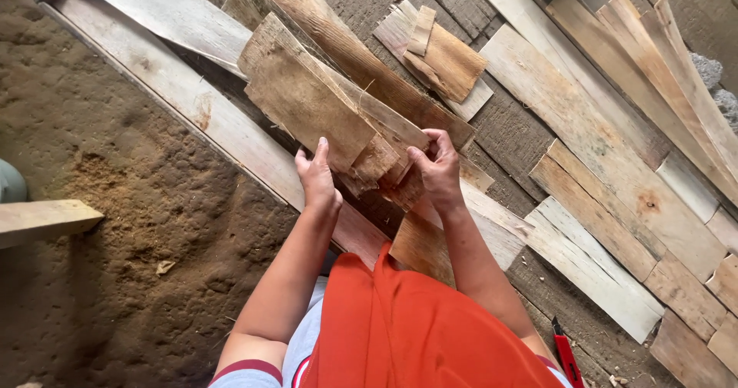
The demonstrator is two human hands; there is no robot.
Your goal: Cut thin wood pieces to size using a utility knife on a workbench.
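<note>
Dirt floor (115, 203) on one side, weathered planks (600, 150) laid edge to edge on the other, loose offcuts scattered over them. Both hands up on a fanned stack of thin rough wood slabs (323, 104), held out over the boards in front of an orange apron (415, 326). Left hand (317, 179) pressed flat against the near edge of the stack, fingers straight and together, more propping than gripping. Right hand (438, 169) curled round the lower corner, fingers closed and clamped on the bottom pieces. Looks sketchy tbh: slabs splayed at different angles, so only the right side really pinched, and could easily see the top slabs sliding off toward the long pale board (192, 104) if tilted. Splintery torn ends right at the fingertips too, so good odds of a splinter with bare skin. Small red tool (567, 356) down by the hip, near enough to get kicked or stepped on
</note>
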